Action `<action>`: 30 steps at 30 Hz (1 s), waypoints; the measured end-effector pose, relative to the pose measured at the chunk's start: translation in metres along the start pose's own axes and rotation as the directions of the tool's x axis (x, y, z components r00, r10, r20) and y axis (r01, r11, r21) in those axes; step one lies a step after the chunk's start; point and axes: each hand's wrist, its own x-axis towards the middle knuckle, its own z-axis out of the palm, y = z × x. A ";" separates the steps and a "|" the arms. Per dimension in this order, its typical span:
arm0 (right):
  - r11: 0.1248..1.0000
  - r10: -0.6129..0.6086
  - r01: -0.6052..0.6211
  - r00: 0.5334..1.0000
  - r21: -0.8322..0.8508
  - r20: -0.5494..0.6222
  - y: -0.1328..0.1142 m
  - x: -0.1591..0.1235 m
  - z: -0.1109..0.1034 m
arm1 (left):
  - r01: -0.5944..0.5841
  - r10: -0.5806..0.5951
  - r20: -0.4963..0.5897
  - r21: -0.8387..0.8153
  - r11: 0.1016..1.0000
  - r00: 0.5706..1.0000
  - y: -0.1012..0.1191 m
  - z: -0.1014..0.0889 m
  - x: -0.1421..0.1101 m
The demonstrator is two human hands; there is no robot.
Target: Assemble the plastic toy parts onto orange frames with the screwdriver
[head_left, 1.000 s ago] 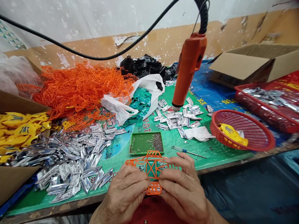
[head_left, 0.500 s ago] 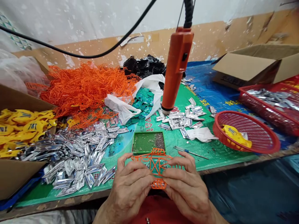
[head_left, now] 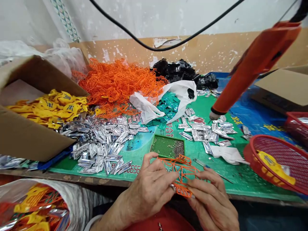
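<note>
- Big green printed mat [head_left: 240,181] spanning the bench, its near edge right under the wrists, hardly any room below!
- Orange electric screwdriver [head_left: 255,65] hanging far right, well clear of the hands.
- Orange plastic lattice frame [head_left: 179,170] held up at the mat's near edge.
- Left hand [head_left: 149,192] closed narrow on its left side, right hand [head_left: 209,199] pinching its near end.
- Green perforated tray [head_left: 166,146] of tiny screws just beyond (tight quarters there).

Small-parts assembly workshop: green-matted counter [head_left: 243,183] bearing heaps of orange plastic frames [head_left: 117,83] and silver metallic pieces [head_left: 101,144]; electric screwdriver [head_left: 255,61] hanging overhead; peeling wall [head_left: 204,51].
</note>
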 end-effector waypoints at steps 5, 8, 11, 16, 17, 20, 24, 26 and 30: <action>1.000 0.002 -0.002 1.000 -0.028 -0.004 0.001 -0.001 0.001 | 0.013 -0.014 0.020 0.011 1.000 1.000 -0.002 0.000 -0.001; 1.000 0.002 -0.004 0.998 0.021 0.058 0.001 0.008 0.000 | 0.052 -0.052 0.144 -0.002 0.999 0.988 0.002 -0.008 -0.002; 0.986 -0.011 -0.024 0.979 0.166 0.206 -0.002 0.023 -0.002 | 0.213 -0.177 0.348 -0.068 0.975 0.921 0.010 -0.017 -0.003; 0.869 -0.011 -0.207 0.900 0.450 0.435 -0.009 0.045 -0.002 | 0.536 -0.316 0.642 -0.177 0.826 0.699 0.017 -0.023 0.000; 0.849 0.007 -0.245 0.892 0.468 0.452 -0.009 0.047 -0.001 | 0.577 -0.334 0.657 -0.191 0.794 0.676 0.017 -0.022 0.002; 0.811 0.077 -0.341 0.867 0.475 0.492 -0.007 0.049 0.004 | 0.664 -0.359 0.665 -0.280 0.693 0.655 0.014 -0.021 0.004; 0.777 0.160 -0.448 0.820 0.442 0.549 0.001 0.046 0.013 | 0.745 -0.372 0.676 -0.412 0.524 0.636 0.007 -0.022 0.003; 0.784 0.202 -0.465 0.818 0.412 0.538 0.005 0.045 0.018 | 0.769 -0.383 0.673 -0.492 0.408 0.633 0.001 -0.019 0.000; 0.801 0.287 -0.493 0.814 0.340 0.505 0.011 0.046 0.028 | 0.776 -0.458 0.667 -0.624 0.087 0.588 -0.012 -0.009 -0.008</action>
